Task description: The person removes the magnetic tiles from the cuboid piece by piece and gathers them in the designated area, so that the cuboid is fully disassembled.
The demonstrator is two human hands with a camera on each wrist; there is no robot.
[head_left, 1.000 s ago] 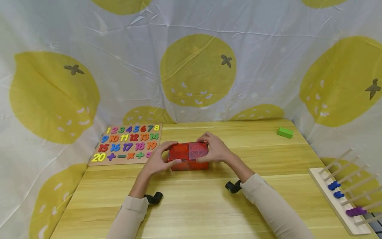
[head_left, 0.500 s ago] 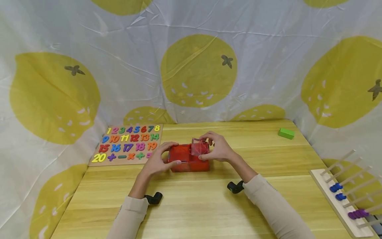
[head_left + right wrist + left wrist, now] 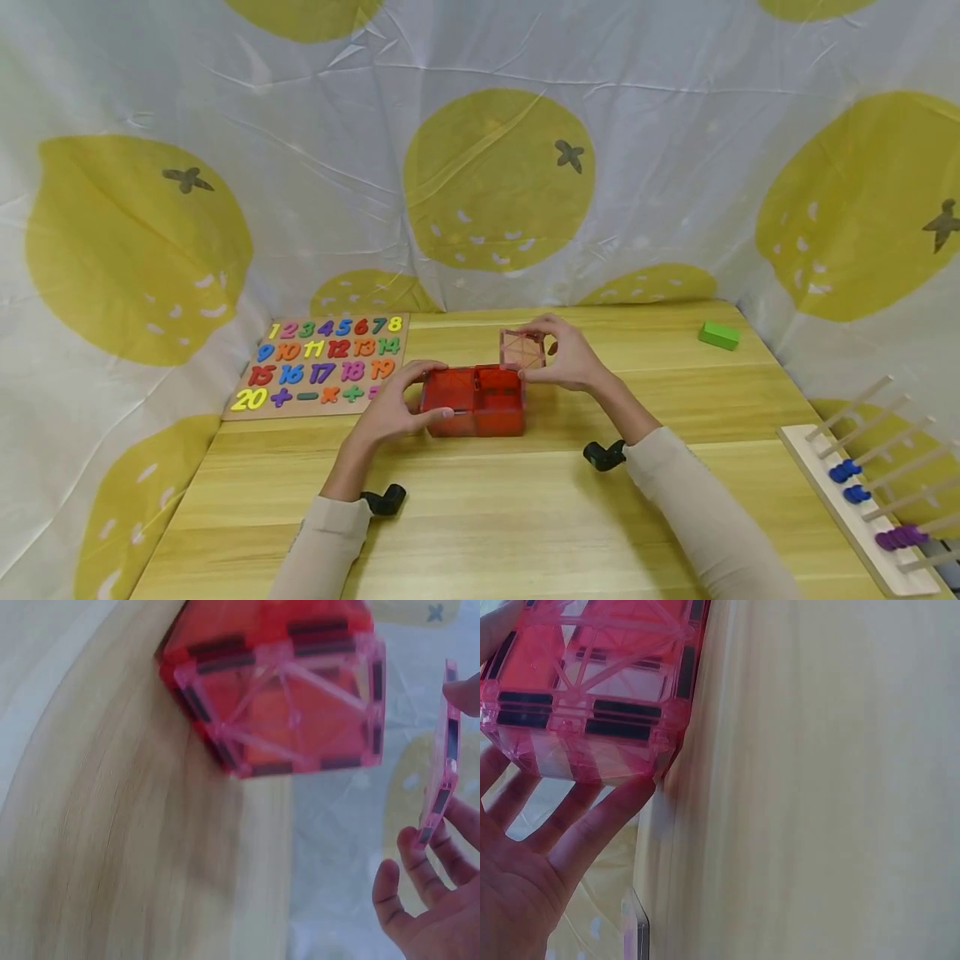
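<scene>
A red see-through box (image 3: 476, 424) built of magnetic tiles stands mid-table, with two square cells side by side. Its left cell is covered by a tile; the right cell is open on top. My left hand (image 3: 392, 410) grips the box's left end, thumb at the front and fingers at the back. Up close in the left wrist view, the box (image 3: 570, 701) shows dark magnets along its clear edges. My right hand (image 3: 572, 358) pinches a pink square magnetic tile (image 3: 522, 351) by its edges, above and behind the right cell. In the right wrist view this tile (image 3: 441, 761) appears edge-on.
A number board (image 3: 315, 373) with coloured digits lies on the left. A green block (image 3: 718, 335) sits at the back right. Along the right edge stands a wooden peg rack (image 3: 840, 500) with blue and purple beads. A lemon-print curtain (image 3: 645, 183) hangs behind the table.
The right hand has lifted the pink tile off the box's right cell and carried it up, back and slightly right. The left hand keeps holding the left end.
</scene>
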